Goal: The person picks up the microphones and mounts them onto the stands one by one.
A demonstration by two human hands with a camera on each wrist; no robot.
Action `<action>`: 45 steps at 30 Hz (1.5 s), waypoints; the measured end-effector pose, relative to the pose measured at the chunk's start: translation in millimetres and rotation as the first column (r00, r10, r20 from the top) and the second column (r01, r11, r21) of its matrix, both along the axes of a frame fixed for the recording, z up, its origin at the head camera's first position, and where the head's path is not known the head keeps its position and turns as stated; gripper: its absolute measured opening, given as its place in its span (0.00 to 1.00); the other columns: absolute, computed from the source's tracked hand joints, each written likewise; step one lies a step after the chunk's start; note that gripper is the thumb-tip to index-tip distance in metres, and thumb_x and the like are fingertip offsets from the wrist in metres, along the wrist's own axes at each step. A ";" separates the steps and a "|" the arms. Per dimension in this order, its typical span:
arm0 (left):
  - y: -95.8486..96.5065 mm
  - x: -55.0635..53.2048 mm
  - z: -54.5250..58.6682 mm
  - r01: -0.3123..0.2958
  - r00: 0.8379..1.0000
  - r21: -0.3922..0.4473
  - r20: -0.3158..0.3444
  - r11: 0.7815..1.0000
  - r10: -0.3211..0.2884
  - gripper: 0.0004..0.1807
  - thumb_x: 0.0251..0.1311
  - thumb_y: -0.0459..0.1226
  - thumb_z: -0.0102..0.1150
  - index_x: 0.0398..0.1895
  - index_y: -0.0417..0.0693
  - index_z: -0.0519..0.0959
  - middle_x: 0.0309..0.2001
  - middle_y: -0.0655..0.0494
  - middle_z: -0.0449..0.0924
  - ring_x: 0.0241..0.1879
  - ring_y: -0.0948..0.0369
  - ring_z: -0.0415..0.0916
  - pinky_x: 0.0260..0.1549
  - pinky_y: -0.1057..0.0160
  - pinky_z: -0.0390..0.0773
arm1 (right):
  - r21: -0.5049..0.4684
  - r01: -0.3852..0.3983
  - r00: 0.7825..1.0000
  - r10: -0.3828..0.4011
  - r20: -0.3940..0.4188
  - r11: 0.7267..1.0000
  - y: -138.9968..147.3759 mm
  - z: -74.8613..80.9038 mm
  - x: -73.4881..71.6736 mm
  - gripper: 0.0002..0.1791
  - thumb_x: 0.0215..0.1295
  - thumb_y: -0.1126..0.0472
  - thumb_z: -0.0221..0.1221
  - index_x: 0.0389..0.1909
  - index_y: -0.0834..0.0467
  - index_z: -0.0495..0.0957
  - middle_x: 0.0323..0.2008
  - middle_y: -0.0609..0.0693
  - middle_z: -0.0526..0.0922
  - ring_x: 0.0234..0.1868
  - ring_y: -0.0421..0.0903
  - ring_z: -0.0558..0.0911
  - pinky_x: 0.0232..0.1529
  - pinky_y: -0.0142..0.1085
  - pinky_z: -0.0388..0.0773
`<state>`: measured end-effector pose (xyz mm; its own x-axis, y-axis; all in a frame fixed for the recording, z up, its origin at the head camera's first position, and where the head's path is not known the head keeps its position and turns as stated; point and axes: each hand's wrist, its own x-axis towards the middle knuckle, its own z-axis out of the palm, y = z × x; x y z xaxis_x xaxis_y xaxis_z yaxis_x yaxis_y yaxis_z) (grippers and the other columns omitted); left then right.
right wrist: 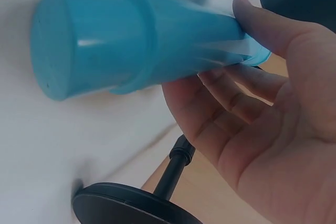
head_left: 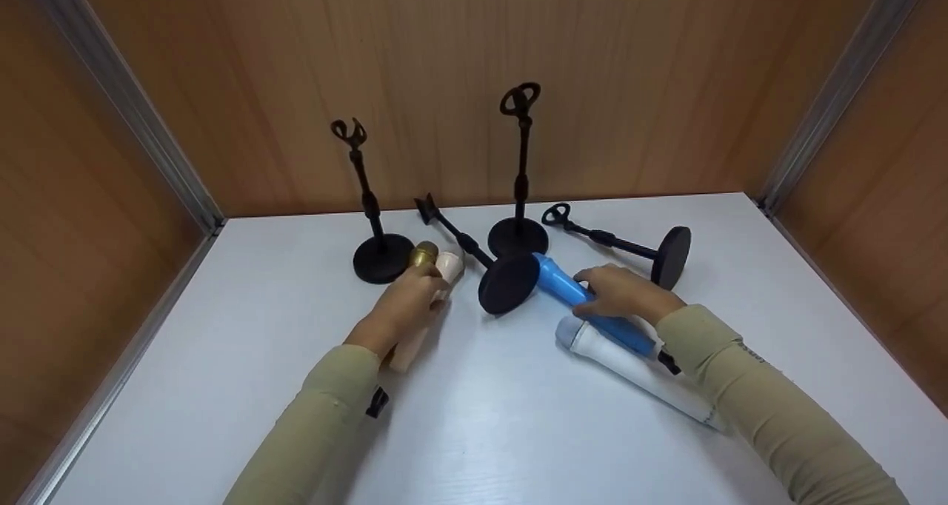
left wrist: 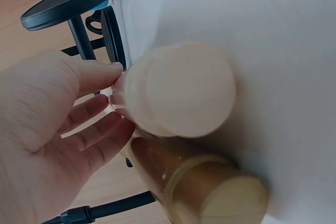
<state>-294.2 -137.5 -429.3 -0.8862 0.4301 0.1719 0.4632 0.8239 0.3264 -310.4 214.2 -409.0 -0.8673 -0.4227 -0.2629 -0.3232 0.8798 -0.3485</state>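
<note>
My left hand (head_left: 406,305) reaches over two microphones lying side by side, a pale pink one (head_left: 449,265) and a gold one (head_left: 424,252). In the left wrist view its thumb and fingers pinch the body of the pale pink microphone (left wrist: 184,90), with the fingertips close to the gold microphone (left wrist: 194,182). My right hand (head_left: 622,292) grips a blue microphone (head_left: 564,283) around its middle, thumb on one side and fingers on the other (right wrist: 199,114). A white microphone (head_left: 629,364) with a greyish head lies beside the blue one, partly under the right forearm.
Two black microphone stands, a left one (head_left: 381,259) and a taller middle one (head_left: 521,186), are upright near the back wall. Two more lie tipped over, one between the hands (head_left: 508,283) and one at the right (head_left: 670,257). Wooden panels (head_left: 444,61) enclose the white table (head_left: 474,431).
</note>
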 end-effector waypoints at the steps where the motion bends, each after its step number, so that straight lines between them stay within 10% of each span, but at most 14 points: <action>1: -0.2 -0.4 0.0 0.003 1.000 -0.003 -0.004 1.000 -0.003 0.13 0.62 0.31 0.69 0.50 0.40 0.86 0.54 0.44 0.78 0.54 0.48 0.76 0.56 0.50 0.77 | 0.002 0.003 1.000 -0.003 0.003 1.000 -0.1 -0.1 -0.2 0.35 0.68 0.51 0.66 0.69 0.66 0.69 0.55 0.61 0.81 0.51 0.54 0.80 0.59 0.54 0.76; 12: -2.6 0.9 -1.1 0.083 0.989 0.022 -0.123 0.996 -0.079 0.12 0.56 0.25 0.70 0.45 0.35 0.87 0.49 0.39 0.79 0.49 0.42 0.78 0.51 0.47 0.80 | 0.022 -0.049 0.995 0.050 -0.092 0.999 3.0 -0.6 0.9 0.31 0.70 0.56 0.63 0.68 0.68 0.70 0.60 0.64 0.78 0.57 0.57 0.78 0.63 0.56 0.72; 24: 6.6 -6.4 15.9 -0.008 0.997 -0.090 0.075 0.996 0.015 0.15 0.65 0.36 0.67 0.53 0.41 0.85 0.56 0.42 0.79 0.53 0.47 0.79 0.56 0.49 0.77 | -0.121 0.046 0.988 -0.063 -0.142 0.992 2.8 21.3 3.5 0.37 0.71 0.53 0.64 0.75 0.61 0.63 0.60 0.63 0.78 0.57 0.58 0.79 0.59 0.59 0.75; 30: 17.3 -15.5 23.0 -0.011 0.991 0.083 0.133 0.996 0.000 0.16 0.67 0.37 0.62 0.54 0.39 0.84 0.58 0.42 0.79 0.57 0.46 0.77 0.59 0.48 0.76 | -0.273 0.009 0.985 -0.056 -0.165 0.962 6.9 42.0 9.1 0.39 0.72 0.54 0.63 0.78 0.58 0.57 0.59 0.63 0.79 0.58 0.59 0.81 0.57 0.59 0.77; 35: 32.6 -27.7 27.4 -0.086 0.970 0.293 0.241 0.952 0.014 0.18 0.69 0.39 0.59 0.56 0.38 0.83 0.54 0.45 0.83 0.52 0.50 0.80 0.53 0.53 0.79 | -0.413 0.003 0.969 -0.104 -0.222 0.911 16.1 56.5 10.4 0.41 0.72 0.54 0.63 0.79 0.56 0.55 0.59 0.63 0.79 0.57 0.62 0.81 0.57 0.62 0.75; 39: 42.1 -36.5 29.8 -0.214 0.920 0.403 0.388 0.890 0.045 0.19 0.71 0.40 0.59 0.57 0.36 0.81 0.51 0.46 0.84 0.50 0.52 0.82 0.50 0.58 0.81 | -0.587 0.036 0.961 -0.188 -0.201 0.809 21.3 61.4 10.7 0.45 0.69 0.47 0.64 0.80 0.55 0.53 0.61 0.62 0.76 0.57 0.61 0.80 0.58 0.60 0.76; 45: 49.3 -42.9 28.2 -0.438 0.740 0.530 0.671 0.726 -0.044 0.23 0.74 0.39 0.56 0.63 0.31 0.73 0.61 0.38 0.75 0.57 0.46 0.79 0.56 0.53 0.79 | -0.695 0.105 0.954 -0.270 -0.133 0.711 19.4 58.8 11.4 0.53 0.62 0.37 0.66 0.79 0.57 0.52 0.64 0.59 0.73 0.59 0.59 0.79 0.58 0.57 0.77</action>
